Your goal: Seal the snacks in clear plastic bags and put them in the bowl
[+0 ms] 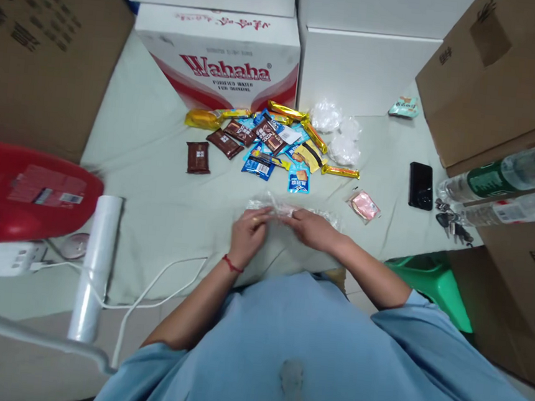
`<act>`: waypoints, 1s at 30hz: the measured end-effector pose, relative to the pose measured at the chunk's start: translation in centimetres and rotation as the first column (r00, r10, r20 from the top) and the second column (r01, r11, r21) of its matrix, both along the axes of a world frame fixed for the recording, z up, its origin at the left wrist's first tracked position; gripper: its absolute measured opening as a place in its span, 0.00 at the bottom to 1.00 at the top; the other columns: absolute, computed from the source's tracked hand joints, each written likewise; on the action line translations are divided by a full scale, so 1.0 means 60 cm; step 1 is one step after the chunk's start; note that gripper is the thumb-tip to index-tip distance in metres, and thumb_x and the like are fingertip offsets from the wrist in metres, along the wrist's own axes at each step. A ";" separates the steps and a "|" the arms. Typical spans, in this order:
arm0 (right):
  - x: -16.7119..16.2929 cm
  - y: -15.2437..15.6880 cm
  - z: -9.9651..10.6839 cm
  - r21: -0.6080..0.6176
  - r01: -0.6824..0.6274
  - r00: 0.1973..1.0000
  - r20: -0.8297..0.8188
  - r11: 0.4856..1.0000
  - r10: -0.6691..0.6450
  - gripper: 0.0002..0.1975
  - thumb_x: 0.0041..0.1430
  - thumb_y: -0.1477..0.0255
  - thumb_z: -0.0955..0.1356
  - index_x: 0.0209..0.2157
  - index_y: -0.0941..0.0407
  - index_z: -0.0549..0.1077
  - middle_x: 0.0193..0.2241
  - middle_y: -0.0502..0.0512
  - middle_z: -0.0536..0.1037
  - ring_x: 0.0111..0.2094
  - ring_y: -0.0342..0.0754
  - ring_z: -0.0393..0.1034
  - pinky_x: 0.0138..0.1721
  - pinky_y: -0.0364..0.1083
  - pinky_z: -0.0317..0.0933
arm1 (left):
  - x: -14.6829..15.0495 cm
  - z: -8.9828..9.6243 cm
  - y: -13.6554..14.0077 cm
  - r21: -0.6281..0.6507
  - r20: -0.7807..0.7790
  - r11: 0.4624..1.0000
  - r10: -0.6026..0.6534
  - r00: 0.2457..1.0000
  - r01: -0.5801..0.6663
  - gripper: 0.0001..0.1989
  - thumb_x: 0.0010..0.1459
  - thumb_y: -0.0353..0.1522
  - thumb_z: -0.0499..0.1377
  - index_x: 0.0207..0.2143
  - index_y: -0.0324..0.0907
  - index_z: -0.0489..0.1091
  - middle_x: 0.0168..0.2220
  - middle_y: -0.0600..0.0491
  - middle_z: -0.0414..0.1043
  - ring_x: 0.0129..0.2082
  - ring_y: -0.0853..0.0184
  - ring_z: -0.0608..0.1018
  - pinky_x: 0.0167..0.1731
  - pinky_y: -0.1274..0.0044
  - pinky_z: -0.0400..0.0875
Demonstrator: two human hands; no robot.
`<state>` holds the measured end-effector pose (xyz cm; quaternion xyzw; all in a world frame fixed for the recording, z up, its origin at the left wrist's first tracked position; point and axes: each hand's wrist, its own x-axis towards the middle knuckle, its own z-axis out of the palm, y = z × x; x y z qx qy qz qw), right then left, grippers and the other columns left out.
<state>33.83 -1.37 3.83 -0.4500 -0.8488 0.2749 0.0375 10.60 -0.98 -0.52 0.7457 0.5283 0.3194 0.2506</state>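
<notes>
Near the front of the table, both hands meet at a crinkled sheet of clear plastic film (310, 215). My left hand (248, 230), with a red string bracelet at the wrist, pinches it with closed fingers. Just beside, the fingers of my right hand (312, 228) are also closed on the film. Beyond the hands lies a pile of wrapped snacks: brown packets (199, 158), blue packets (299, 179) and gold-wrapped bars (340, 171). A pink packet (365, 205) sits apart on the right. Balled clear plastic (344, 150) rests at the pile's far right.
A Wahaba carton (223, 59) and white boxes (349, 70) stand at the back. To the left are a red container (34, 196), a clear plastic roll (96, 266) and a white cable (147, 290). A phone (421, 186), keys (452, 226) and bottles (508, 175) lie right.
</notes>
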 end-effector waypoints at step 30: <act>0.088 -0.079 0.028 0.228 0.596 0.779 0.071 0.770 -0.623 0.21 0.64 0.65 0.72 0.57 0.55 0.76 0.60 0.70 0.71 0.60 0.70 0.60 0.57 0.63 0.62 | 0.083 -0.011 -0.047 0.117 -0.266 0.929 -0.312 0.912 0.352 0.29 0.65 0.26 0.51 0.69 0.37 0.63 0.70 0.39 0.66 0.75 0.54 0.61 0.71 0.56 0.62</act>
